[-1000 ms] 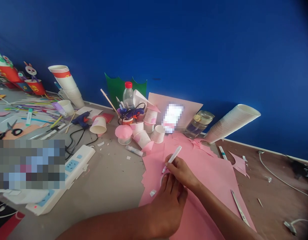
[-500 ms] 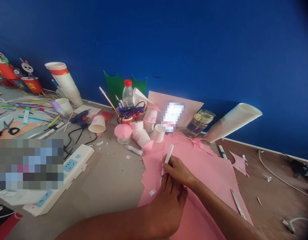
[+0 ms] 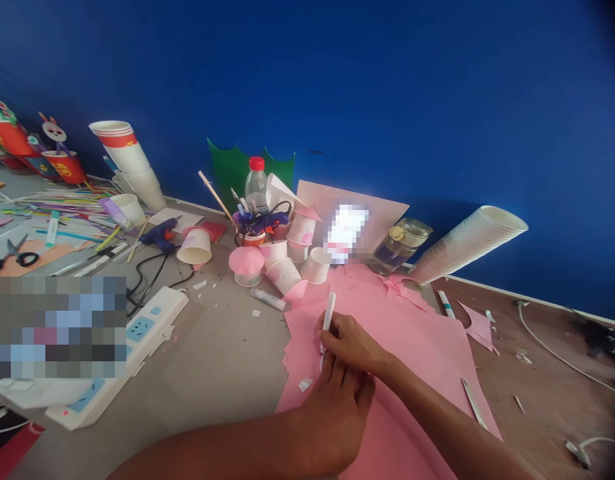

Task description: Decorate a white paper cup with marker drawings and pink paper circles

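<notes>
Against a blue wall (image 3: pixel 387 100), a sheet of pink paper (image 3: pixel 417 360) covers part of the surface (image 3: pixel 227 347). The right hand (image 3: pixel 352 343) grips a white marker (image 3: pixel 328 313) closed, its shaft rising upright from the fingers. The left hand (image 3: pixel 334 420) curls just below; whatever it holds is hidden.

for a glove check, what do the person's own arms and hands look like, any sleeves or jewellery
The left hand and right hand are bare, with no gloves, rings or watch showing. The left forearm and right forearm are bare too, with no sleeve in view.
</notes>
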Demonstrator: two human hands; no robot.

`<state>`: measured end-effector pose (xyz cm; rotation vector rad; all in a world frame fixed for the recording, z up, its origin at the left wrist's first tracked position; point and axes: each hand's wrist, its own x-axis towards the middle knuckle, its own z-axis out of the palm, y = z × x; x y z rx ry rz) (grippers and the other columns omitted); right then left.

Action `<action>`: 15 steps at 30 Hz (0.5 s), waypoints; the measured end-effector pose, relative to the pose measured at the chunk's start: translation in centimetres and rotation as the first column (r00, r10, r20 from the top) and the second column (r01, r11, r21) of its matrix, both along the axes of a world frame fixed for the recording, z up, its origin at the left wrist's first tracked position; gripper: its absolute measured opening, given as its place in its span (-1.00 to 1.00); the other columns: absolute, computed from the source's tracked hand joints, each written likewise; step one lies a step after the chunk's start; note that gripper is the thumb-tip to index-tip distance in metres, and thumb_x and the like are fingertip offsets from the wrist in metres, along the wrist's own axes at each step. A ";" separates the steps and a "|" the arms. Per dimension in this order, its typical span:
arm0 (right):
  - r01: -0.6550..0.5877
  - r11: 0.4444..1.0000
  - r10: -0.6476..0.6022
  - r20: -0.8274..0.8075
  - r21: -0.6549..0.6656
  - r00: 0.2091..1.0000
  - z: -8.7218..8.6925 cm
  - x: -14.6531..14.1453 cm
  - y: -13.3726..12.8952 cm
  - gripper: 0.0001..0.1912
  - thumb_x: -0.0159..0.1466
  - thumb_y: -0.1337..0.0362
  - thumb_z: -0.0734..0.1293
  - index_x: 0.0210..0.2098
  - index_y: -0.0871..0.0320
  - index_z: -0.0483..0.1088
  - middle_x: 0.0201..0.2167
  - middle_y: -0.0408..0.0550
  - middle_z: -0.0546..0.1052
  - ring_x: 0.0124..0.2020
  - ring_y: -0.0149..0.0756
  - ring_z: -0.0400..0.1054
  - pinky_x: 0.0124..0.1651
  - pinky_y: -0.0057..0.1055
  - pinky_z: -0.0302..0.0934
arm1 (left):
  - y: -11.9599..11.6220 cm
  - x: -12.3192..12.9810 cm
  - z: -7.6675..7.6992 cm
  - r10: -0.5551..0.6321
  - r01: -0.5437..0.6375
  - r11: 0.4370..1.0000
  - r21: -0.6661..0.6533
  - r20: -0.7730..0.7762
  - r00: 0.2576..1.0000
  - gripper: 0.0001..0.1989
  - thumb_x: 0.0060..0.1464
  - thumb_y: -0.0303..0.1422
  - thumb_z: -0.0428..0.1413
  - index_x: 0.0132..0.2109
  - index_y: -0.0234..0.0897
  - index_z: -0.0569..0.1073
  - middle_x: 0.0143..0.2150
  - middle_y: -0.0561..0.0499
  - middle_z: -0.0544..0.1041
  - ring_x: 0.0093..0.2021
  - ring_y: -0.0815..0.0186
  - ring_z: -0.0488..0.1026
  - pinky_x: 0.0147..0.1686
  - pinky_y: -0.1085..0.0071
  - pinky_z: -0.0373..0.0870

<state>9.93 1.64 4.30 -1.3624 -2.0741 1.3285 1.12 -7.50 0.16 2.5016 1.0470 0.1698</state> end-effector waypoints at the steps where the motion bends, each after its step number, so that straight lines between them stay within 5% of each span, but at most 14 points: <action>1: -0.008 1.000 0.008 0.015 0.010 1.000 0.0 0.0 0.0 -0.85 0.05 0.46 0.16 -0.55 0.12 0.27 -0.62 -0.18 0.46 -0.58 -0.36 0.31 -0.53 -0.48 0.11 | 0.0 0.0 0.0 0.000 0.000 1.000 -0.005 -0.004 1.000 -0.32 0.06 -0.38 -0.05 0.29 -0.56 -0.04 0.31 -0.47 -0.04 0.31 -0.27 -0.23 0.20 -0.22 -0.23; 10: 0.014 0.999 -0.016 0.045 0.049 0.999 0.1 1.0 0.6 -0.85 0.09 0.43 0.17 -0.55 0.12 0.28 -0.58 -0.16 0.46 -0.54 -0.34 0.31 -0.48 -0.46 0.13 | -0.2 0.0 -0.8 0.012 -0.012 1.000 0.026 0.005 1.000 -0.30 0.05 -0.39 -0.03 0.31 -0.48 -0.08 0.36 -0.36 -0.13 0.34 -0.18 -0.31 0.22 -0.17 -0.22; 15: 0.118 0.992 -0.119 0.033 0.040 0.992 -0.1 2.9 0.7 -0.88 0.12 0.38 0.17 -0.51 0.13 0.28 -0.60 -0.18 0.44 -0.55 -0.34 0.31 -0.48 -0.45 0.15 | -0.2 -0.4 0.1 0.004 -0.003 0.999 0.043 -0.027 1.000 -0.27 0.02 -0.42 -0.01 0.30 -0.54 -0.08 0.35 -0.43 -0.18 0.32 -0.26 -0.34 0.22 -0.17 -0.26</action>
